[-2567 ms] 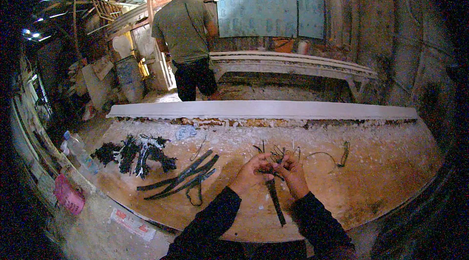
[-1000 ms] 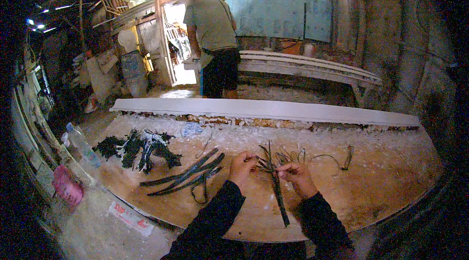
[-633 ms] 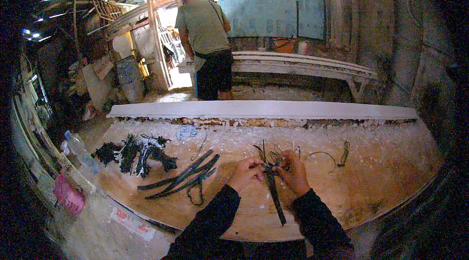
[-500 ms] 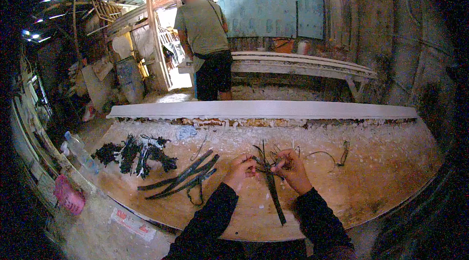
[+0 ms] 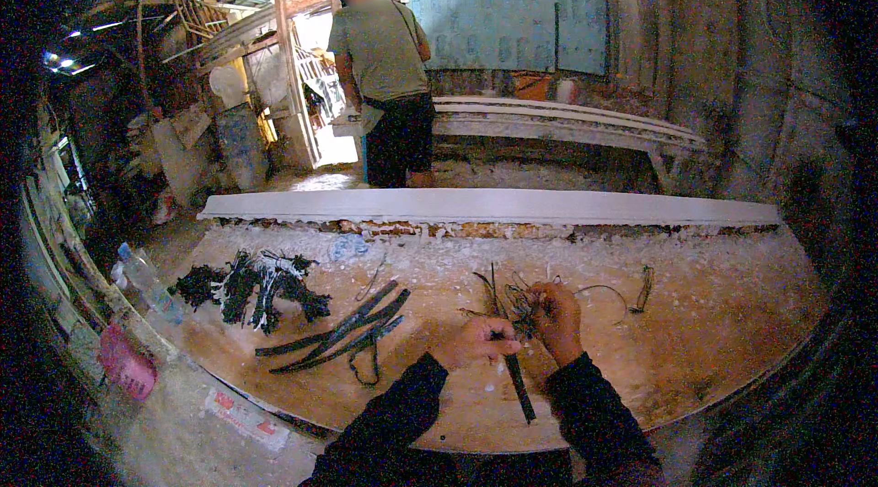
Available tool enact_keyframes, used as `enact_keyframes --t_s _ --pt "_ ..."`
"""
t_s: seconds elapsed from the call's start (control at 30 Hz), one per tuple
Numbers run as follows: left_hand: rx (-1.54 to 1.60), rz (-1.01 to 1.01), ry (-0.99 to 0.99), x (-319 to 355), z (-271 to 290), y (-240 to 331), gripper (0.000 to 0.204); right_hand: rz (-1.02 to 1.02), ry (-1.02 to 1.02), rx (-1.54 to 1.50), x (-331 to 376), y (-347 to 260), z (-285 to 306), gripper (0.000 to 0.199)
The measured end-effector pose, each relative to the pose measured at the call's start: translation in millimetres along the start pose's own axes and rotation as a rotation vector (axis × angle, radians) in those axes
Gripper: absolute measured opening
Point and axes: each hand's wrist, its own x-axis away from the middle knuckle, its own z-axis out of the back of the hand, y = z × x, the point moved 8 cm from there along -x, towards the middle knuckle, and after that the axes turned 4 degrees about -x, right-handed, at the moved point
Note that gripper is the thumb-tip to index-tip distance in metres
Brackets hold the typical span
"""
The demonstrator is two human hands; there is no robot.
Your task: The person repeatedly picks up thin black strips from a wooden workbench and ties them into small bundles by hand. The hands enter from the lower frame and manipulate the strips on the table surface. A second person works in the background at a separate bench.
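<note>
Comparing this view with the earlier ones, I note two changes: the person in the green shirt now stands further left behind the white plank, and both hands sit slightly lower over the desk. The work itself reads as unchanged, so I judge the twisting step only partway done. My left hand is closed around a dark strip whose free end points down toward me. My right hand pinches a tangle of thin wire at the strip's upper end. Count on the desk: one held strip; roughly three or four loose dark strips to the left; one heap of finished dark bundles, number unclear; one plastic bottle; one bent wire piece at right
</note>
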Motion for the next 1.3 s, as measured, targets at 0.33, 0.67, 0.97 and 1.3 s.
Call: enact_keyframes --t_s 0.33,0.67,0.97,1.3 --pt "-0.286 -0.075 0.594 -2 62 -30 0.015 0.139 0.124 -0.017 -9 22 12 0.009" --pt "-0.136 -0.016 0.979 27 116 -37 0.007 -0.049 -0.628 -0.479 18 20 -59 0.016" --pt "-0.174 -0.086 0.764 2 102 -62 0.006 -0.255 -0.712 -0.557 28 17 -56 0.011" --pt "-0.127 -0.005 0.309 -12 39 -37 0.015 -0.038 -0.107 -0.343 -12 41 -13 0.011"
